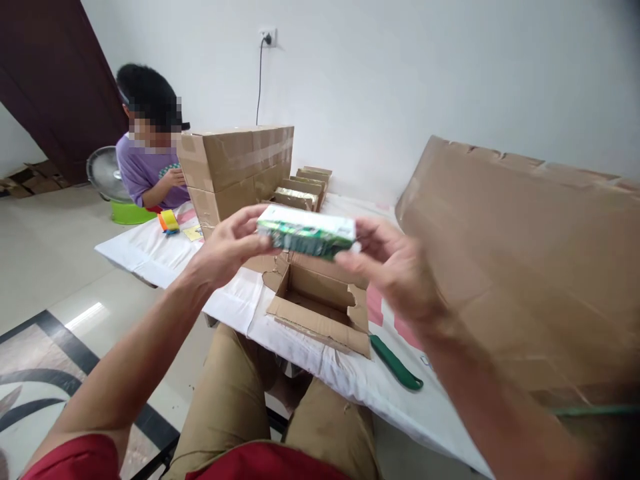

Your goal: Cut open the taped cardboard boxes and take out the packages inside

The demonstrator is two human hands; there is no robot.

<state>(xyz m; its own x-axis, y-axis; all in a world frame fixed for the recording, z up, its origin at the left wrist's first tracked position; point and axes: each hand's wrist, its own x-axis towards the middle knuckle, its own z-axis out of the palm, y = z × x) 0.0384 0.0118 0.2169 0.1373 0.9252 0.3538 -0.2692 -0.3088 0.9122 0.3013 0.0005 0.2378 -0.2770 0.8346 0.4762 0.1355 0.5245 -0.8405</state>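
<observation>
Nearest, the pack [306, 231], white on top and glossy green along its near side, is held up in the air over the worktop [235, 305], level from left to right but for a slight dip at the right. The left hand [227, 241] grips its left end, thumb on the near side and fingers behind; the right hand [400, 268] pinches the right end in the same way. It looks light, and its printed face seems a wrapped, somewhat slick skin that could crease, though blur hides the detail. The squared ends look the best hold: gentle pressure there should keep it straight, while a hard squeeze mid-length might dent it. Below it sits an open carton [313, 319], torn at the rim, with a green tool [397, 365] just to its right. Farther off, more cartons [299, 193] stand in a row beside a taped box stack [245, 160].
</observation>
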